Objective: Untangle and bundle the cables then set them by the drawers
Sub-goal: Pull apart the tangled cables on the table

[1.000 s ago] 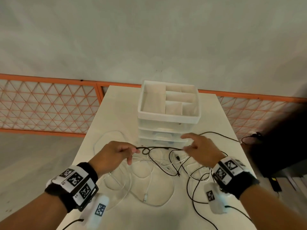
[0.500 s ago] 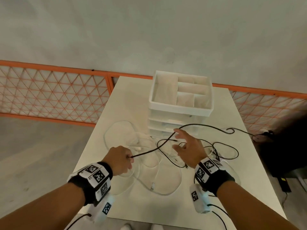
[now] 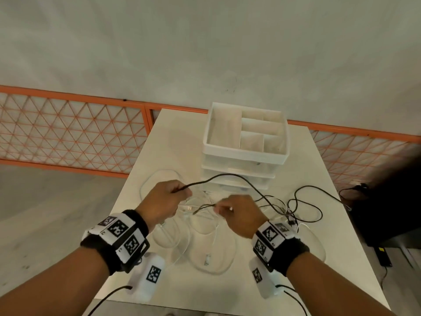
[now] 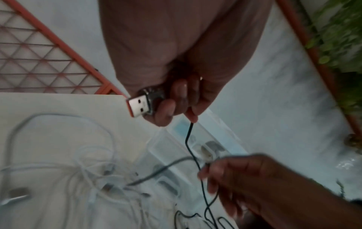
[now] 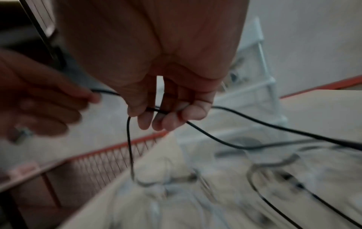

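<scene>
A thin black cable [image 3: 230, 176] arcs above the white table [image 3: 319, 258] in front of the white drawer unit [image 3: 245, 156]. My left hand [image 3: 180, 190] grips its USB plug [image 4: 139, 106], and the cable [image 4: 188, 139] hangs from that fist. My right hand [image 3: 218, 207] pinches another stretch of the same black cable [image 5: 225, 140] between thumb and fingertips [image 5: 145, 120], close to the right of the left hand. The rest of it loops on the table at the right [image 3: 305, 209]. Several white cables [image 3: 206, 261] lie tangled under both hands.
The drawer unit's top tray [image 3: 282, 156] has open compartments. An orange mesh fence [image 3: 68, 133] runs behind the table. A dark object [image 3: 387, 201] stands off the right edge, and the left edge drops to grey floor [image 3: 57, 213].
My right hand, open half a second ago, now pinches the black cable and has moved left toward the left hand. The left hand has lifted the plug end, so the cable arcs higher.
</scene>
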Available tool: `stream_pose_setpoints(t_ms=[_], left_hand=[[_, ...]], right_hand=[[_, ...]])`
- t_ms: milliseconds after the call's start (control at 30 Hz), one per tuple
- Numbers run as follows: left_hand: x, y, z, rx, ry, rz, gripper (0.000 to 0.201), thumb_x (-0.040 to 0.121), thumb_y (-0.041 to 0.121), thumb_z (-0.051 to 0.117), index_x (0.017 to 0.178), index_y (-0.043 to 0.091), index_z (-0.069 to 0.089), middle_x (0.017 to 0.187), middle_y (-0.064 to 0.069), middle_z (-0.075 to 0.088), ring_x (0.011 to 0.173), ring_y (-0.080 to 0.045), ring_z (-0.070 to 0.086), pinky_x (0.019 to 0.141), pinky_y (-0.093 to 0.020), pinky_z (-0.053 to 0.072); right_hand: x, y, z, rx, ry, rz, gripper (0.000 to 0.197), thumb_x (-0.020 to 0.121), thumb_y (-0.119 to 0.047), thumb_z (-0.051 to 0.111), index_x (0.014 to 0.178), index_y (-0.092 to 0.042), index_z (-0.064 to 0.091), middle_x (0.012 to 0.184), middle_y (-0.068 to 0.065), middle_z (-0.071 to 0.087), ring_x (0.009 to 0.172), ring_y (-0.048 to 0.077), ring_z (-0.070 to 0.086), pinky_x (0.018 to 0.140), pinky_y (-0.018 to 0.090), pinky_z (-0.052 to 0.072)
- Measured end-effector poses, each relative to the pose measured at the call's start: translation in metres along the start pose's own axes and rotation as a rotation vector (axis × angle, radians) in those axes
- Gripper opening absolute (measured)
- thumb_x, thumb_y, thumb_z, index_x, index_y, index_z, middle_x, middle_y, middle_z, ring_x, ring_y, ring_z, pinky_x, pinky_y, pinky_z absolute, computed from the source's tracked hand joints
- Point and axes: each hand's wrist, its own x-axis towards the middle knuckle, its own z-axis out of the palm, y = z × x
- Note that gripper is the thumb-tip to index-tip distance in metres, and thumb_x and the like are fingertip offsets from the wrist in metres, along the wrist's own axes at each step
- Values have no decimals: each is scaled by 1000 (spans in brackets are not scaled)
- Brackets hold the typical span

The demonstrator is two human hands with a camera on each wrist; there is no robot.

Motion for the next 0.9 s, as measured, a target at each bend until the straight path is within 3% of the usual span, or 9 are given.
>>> stream_pose_setpoints(t_ms=[133,233,300,400,500,600,700,767,900], left_hand=[[1,21,11,-56,-97,141,19,90,35,69,88,16,70,51,7,41,41,-9,34,43,-22,30],[5,22,23,-48,-130,153,26,92,33,66,93,8,72,48,12,39,40,-7,32,41,-16,29],[10,18,25,-1,-45,126,25,95,28,62,86,7,70,38,14,41,37,-4,35,40,-14,30],[21,3,15,6,103,18,22,91,27,67,87,6,66,51,7,50,44,-11,42,46,-24,37],[23,-3,8,-98,59,-63,21,89,17,70,76,5,58,57,-3,40,47,-17,36,49,-27,34],[14,20,25,-281,-163,68,8,85,10,73,79,12,68,60,2,43,48,-13,37,51,-28,30],[13,43,62,-280,-272,149,13,85,13,74,75,21,71,56,4,35,45,-11,30,46,-23,26],[17,44,80,-156,-229,123,17,91,21,66,75,16,71,46,6,37,42,-12,31,43,-23,27],[29,5,73,9,-89,18,27,94,26,60,70,15,66,39,10,43,39,-13,38,45,-22,32]], right_hand=[[0,-53,-62,299,245,-124,23,98,-14,53,92,-22,73,72,-12,68,61,1,60,70,20,52],[0,-79,-100,596,361,-176,26,98,-6,45,86,-21,61,69,-2,66,55,19,62,57,35,51],[2,-80,-121,748,488,-221,22,97,-4,43,85,-16,57,65,2,64,51,27,60,53,35,46],[1,-64,-143,932,632,-175,15,92,-8,42,87,-14,55,63,4,63,49,29,58,56,38,44],[-6,-51,-141,978,618,-111,12,96,-6,42,94,-11,53,63,8,63,49,30,58,56,38,46],[-11,-66,-121,972,440,-112,8,104,-3,43,103,-6,50,63,9,63,49,29,60,54,36,48],[-8,-90,-108,976,318,-188,8,106,-7,43,104,-9,50,67,10,65,54,31,62,55,36,51],[-4,-97,-114,1017,391,-222,13,105,-3,38,105,-8,50,71,13,65,56,32,64,56,36,51],[-4,-70,-148,1167,753,-194,21,102,1,33,108,-13,48,70,10,67,56,30,66,57,34,53]])
